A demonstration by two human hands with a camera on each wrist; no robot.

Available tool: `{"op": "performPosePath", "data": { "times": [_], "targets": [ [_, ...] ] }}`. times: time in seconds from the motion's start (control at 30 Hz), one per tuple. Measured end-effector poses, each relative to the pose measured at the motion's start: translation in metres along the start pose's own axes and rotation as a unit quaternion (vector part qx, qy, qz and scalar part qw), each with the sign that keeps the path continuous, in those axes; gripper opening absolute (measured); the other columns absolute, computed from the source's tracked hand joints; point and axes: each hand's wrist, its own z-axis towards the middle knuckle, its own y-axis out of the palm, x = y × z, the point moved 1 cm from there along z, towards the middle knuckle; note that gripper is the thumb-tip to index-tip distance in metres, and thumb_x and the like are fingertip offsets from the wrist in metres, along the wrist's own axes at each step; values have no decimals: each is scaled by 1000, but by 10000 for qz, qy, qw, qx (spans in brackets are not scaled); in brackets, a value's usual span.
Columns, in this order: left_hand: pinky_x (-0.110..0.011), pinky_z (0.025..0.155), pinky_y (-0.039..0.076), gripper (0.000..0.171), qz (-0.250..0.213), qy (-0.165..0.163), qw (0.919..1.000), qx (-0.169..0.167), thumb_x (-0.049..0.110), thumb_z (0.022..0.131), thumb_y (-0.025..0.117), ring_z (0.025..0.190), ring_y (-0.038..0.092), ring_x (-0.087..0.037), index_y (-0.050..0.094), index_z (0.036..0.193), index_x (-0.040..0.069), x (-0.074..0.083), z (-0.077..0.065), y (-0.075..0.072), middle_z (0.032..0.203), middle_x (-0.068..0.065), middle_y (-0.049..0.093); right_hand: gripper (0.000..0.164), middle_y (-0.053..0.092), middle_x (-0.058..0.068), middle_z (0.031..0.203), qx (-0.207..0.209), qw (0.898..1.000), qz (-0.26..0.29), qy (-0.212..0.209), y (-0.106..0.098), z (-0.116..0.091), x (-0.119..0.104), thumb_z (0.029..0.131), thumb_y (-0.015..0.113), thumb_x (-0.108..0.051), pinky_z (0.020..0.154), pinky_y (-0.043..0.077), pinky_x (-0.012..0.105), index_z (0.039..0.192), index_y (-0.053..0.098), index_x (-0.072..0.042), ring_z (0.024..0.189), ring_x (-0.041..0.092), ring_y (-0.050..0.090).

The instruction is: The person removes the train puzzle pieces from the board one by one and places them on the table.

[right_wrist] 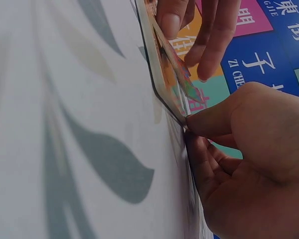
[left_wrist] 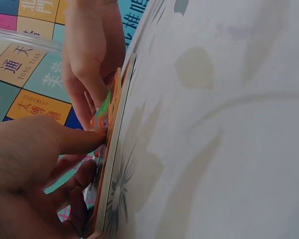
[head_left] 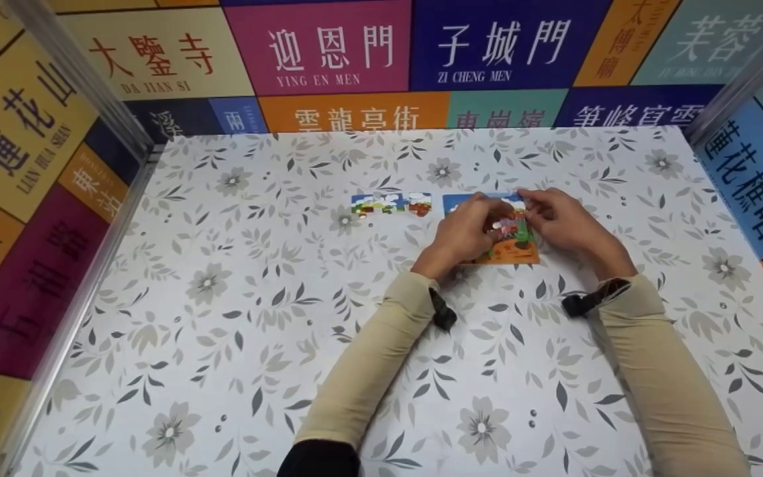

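Note:
A small jigsaw puzzle board [head_left: 517,254] with a blue top and an orange lower part lies on the table in the head view. My left hand [head_left: 464,228] covers its left side, thumb and fingers pinching a colourful puzzle piece [right_wrist: 182,69] that tilts up from the board in the right wrist view. My right hand [head_left: 563,218] grips the board's far right corner between thumb and fingers. The left wrist view shows the left thumb [left_wrist: 84,141] close above the board's edge; how far the fingers wrap the piece is partly hidden.
Several loose puzzle pieces [head_left: 391,204] lie in a row left of the board. The table [head_left: 255,371] has a white cover with grey flowers and leaves. Colourful panels with printed characters [head_left: 335,53] stand along its back and sides.

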Motion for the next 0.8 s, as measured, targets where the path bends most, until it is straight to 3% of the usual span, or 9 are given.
{"op": "performPosePath", "data": {
  "times": [0.2,0.27,0.4,0.5,0.67,0.8],
  "targets": [
    [-32,101,56,57,293,-186,9994,-36,24,103,76,124,63,-13,59,157,23,2,0,0,144,0,64,58,60,25,130,8,10000,-28,8,1,1,-1,106,56,0,109,51,49,163,48,-8,121,38,64],
    [-32,104,55,56,345,-214,9992,-70,23,103,75,128,62,-13,59,157,23,3,0,0,148,0,62,59,60,26,130,-3,10000,-14,15,1,1,-1,106,57,0,111,51,53,163,48,-8,122,39,63],
    [-32,98,56,52,417,-167,9990,-81,23,105,73,121,62,-13,61,155,22,3,-1,1,142,0,63,60,60,26,131,6,10000,9,22,1,1,-1,105,57,1,113,50,54,163,48,-8,122,40,63],
    [-31,92,55,50,463,-104,9989,-57,22,105,72,114,60,-13,63,155,22,3,-1,2,138,0,63,58,60,26,130,34,10000,-5,4,1,0,-1,106,56,1,110,52,44,163,49,-8,121,39,64],
    [-29,87,53,46,434,41,9990,19,20,106,70,110,60,-13,66,152,21,2,-2,2,138,0,61,56,60,25,130,112,9999,-24,-43,2,-1,0,107,56,-1,95,46,13,162,50,-6,121,38,65],
    [-28,89,53,42,360,52,9993,50,18,105,70,113,61,-12,70,147,22,1,-2,2,139,0,61,56,60,26,130,119,9999,-10,-56,1,-1,1,107,56,-1,89,41,6,162,50,-6,121,39,65]
  ]
}}
